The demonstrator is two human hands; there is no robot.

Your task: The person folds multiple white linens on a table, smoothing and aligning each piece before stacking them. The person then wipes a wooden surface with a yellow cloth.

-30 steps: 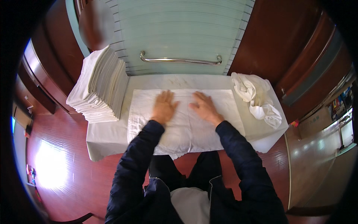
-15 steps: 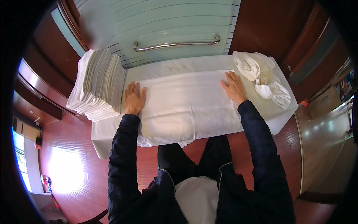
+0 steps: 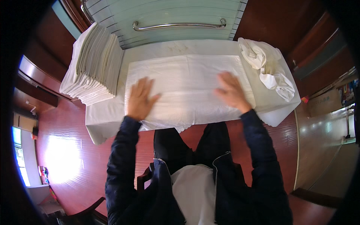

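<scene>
A white cloth lies spread out in front of me, its near edge hanging over the side of the covered table. Over the cloth's left part is my left hand, fingers spread and holding nothing. My right hand is over its right part, also open and slightly blurred by motion. Whether either palm touches the cloth I cannot tell. At the left stands a tall stack of folded white cloths. A crumpled white cloth lies at the table's right end.
A white cover drapes the table. Behind it, a metal handrail runs along a pale green panel. Reddish wood flooring surrounds the table. Part of a dark chair shows at lower left, and a cardboard box sits at right.
Both hands have shifted inward over the cloth from its side edges. The table and everything on it appear higher in the picture, as the view has tilted.
</scene>
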